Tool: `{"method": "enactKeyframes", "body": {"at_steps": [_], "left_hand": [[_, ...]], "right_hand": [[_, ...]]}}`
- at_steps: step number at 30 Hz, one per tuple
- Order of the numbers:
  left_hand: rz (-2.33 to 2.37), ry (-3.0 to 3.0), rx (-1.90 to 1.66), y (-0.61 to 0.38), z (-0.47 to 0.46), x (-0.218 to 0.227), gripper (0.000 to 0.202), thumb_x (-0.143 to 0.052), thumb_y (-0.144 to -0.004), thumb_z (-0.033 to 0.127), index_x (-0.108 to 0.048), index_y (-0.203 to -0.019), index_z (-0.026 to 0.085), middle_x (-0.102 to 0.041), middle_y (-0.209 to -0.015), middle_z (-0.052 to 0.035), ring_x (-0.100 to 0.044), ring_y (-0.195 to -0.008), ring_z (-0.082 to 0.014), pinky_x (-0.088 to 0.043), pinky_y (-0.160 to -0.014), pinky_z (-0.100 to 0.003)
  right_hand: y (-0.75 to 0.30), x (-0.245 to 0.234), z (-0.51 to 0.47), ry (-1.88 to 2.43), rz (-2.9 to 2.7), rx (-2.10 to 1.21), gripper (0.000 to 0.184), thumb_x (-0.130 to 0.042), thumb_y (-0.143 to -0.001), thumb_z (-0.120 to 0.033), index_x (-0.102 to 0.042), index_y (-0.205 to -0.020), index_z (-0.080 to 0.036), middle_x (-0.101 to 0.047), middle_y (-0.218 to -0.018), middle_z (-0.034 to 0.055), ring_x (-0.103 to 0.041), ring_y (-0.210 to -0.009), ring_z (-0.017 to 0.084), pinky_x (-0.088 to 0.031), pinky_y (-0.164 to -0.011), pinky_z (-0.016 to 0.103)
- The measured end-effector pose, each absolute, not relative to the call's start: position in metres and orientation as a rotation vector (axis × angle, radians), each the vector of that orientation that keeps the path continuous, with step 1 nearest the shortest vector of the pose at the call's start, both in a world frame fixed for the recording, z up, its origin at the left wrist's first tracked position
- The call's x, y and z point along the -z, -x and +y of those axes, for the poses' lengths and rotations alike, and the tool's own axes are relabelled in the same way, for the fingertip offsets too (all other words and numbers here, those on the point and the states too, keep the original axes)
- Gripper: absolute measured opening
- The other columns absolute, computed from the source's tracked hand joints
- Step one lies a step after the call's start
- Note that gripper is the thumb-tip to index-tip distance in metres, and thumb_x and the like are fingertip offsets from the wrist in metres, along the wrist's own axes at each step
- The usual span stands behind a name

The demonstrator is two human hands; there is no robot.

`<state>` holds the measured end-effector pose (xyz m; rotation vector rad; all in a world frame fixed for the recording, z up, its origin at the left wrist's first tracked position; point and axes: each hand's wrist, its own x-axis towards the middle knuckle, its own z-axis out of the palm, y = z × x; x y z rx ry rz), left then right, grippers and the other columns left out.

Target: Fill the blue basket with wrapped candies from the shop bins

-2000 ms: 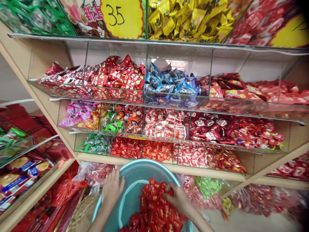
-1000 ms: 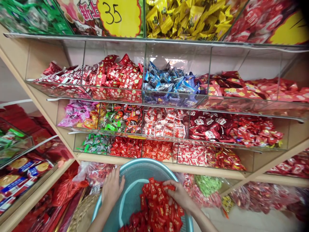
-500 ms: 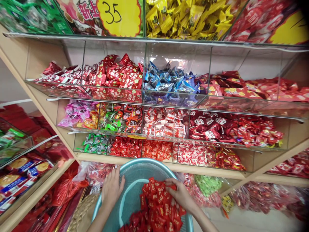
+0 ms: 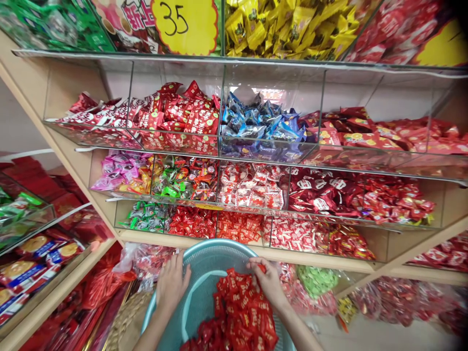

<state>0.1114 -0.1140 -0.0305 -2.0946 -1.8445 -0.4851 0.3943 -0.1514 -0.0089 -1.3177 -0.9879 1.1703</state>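
A teal mesh basket [image 4: 199,256] is in front of me at the bottom of the view, with a heap of small red-wrapped candies [image 4: 243,307] in its right half. My left hand [image 4: 172,282] lies over the basket's left rim, its thumb on the inner side and its fingers along the outside. Above the heap, near the right rim, my right hand [image 4: 266,282] is closed, and a bit of red wrapper shows between its fingertips. The fingers hide most of that candy.
Clear-fronted shelf bins hold blue candies [image 4: 259,119], yellow candies [image 4: 288,22] and red candies [image 4: 239,226]. Beneath the lowest ledge [image 4: 310,257] lie bagged candies [image 4: 317,280]. On the left, a side shelf carries packaged biscuits [image 4: 40,258]; a woven basket [image 4: 129,312] stands beside the teal one.
My right hand has lifted slightly and drawn its fingers together on a red candy, away from the heap. My left hand stays at the rim. The view has shifted a little.
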Motion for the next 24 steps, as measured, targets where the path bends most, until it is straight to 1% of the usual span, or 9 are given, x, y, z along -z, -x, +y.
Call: {"method": "enactKeyframes", "body": {"at_steps": [5, 8, 12, 14, 17, 20, 24], "left_hand": [[-1.832, 2.107, 0.515, -0.112, -0.114, 0.029, 0.044, -0.035, -0.086, 0.034, -0.044, -0.124, 0.014, -0.058, -0.103, -0.0104, -0.054, -0.092, -0.0223, -0.039, -0.076, -0.033], [-1.828, 2.091, 0.497, -0.113, -0.114, 0.029, 0.045, -0.034, -0.087, 0.034, -0.043, -0.125, 0.014, -0.058, -0.105, -0.0109, -0.054, -0.091, -0.0221, -0.039, -0.076, -0.033], [-1.831, 2.075, 0.485, -0.113, -0.114, 0.031, 0.045, -0.034, -0.087, 0.035, -0.043, -0.125, 0.014, -0.056, -0.109, -0.0121, -0.054, -0.09, -0.0224, -0.038, -0.075, -0.033], [-1.833, 2.081, 0.474, -0.112, -0.114, 0.031, 0.045, -0.033, -0.087, 0.035, -0.043, -0.125, 0.014, -0.056, -0.11, -0.0119, -0.053, -0.09, -0.0224, -0.038, -0.075, -0.033], [-1.839, 2.089, 0.46, -0.112, -0.114, 0.031, 0.045, -0.033, -0.087, 0.036, -0.041, -0.126, 0.014, -0.056, -0.109, -0.0111, -0.053, -0.091, -0.0223, -0.038, -0.075, -0.033], [-1.847, 2.089, 0.461, -0.112, -0.114, 0.031, 0.045, -0.032, -0.087, 0.036, -0.041, -0.127, 0.014, -0.057, -0.108, -0.0104, -0.053, -0.092, -0.0223, -0.038, -0.076, -0.033], [-1.852, 2.094, 0.456, -0.112, -0.115, 0.03, 0.045, -0.032, -0.088, 0.035, -0.041, -0.126, 0.014, -0.057, -0.107, -0.0099, -0.053, -0.094, -0.0221, -0.038, -0.076, -0.032]], "right_hand": [[-0.393, 0.015, -0.158, 1.347, -1.003, -1.139, 0.038, -0.058, -0.071, -0.053, -0.055, -0.086, -0.019, -0.066, -0.077, 0.0029, -0.043, -0.033, 0.007, -0.032, -0.031, 0.022], [-0.399, 0.018, -0.165, 1.325, -0.94, -1.158, 0.036, -0.06, -0.07, -0.052, -0.055, -0.086, -0.02, -0.066, -0.079, 0.0028, -0.048, -0.038, 0.009, -0.037, -0.034, 0.023], [-0.406, 0.024, -0.168, 1.277, -0.881, -1.192, 0.034, -0.063, -0.07, -0.048, -0.057, -0.087, -0.02, -0.066, -0.081, 0.0031, -0.055, -0.049, 0.012, -0.044, -0.042, 0.024], [-0.408, 0.025, -0.167, 1.248, -0.851, -1.2, 0.034, -0.065, -0.069, -0.046, -0.058, -0.089, -0.02, -0.066, -0.082, 0.0032, -0.058, -0.054, 0.013, -0.048, -0.048, 0.025], [-0.41, 0.021, -0.164, 1.188, -0.76, -1.232, 0.037, -0.068, -0.067, -0.043, -0.057, -0.094, -0.021, -0.066, -0.083, 0.0026, -0.063, -0.068, 0.016, -0.053, -0.065, 0.03], [-0.41, 0.015, -0.162, 1.148, -0.696, -1.288, 0.042, -0.067, -0.069, -0.043, -0.054, -0.103, -0.022, -0.066, -0.089, 0.0028, -0.064, -0.081, 0.018, -0.05, -0.079, 0.034], [-0.409, 0.011, -0.162, 1.192, -0.781, -1.317, 0.047, -0.062, -0.073, -0.046, -0.05, -0.112, -0.022, -0.067, -0.097, 0.006, -0.064, -0.089, 0.02, -0.047, -0.086, 0.037]]}}
